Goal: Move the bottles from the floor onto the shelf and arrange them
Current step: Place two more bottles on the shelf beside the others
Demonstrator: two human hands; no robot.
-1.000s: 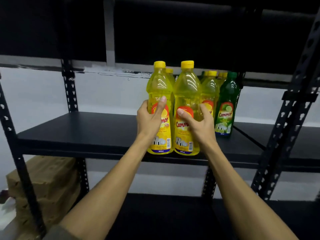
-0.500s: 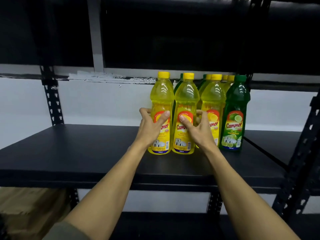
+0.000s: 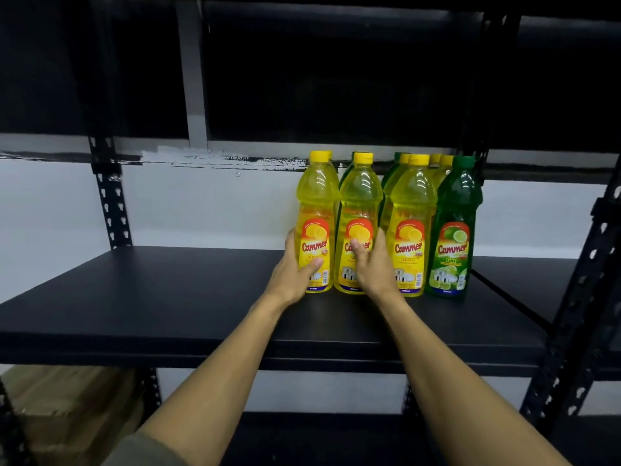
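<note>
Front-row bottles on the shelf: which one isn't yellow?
The lime bottle at the far right end. It is dark green with a green cap; the other three in front are yellow with yellow caps, two held by the hands.

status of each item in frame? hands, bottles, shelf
Left hand: grips leftmost yellow plastic bottle, upright on shelf.
Right hand: grips second yellow plastic bottle, upright.
Third yellow plastic bottle: upright, untouched.
Green plastic lime bottle: upright, capped, front row's right end.
Black metal shelf: bare to the left.
</note>
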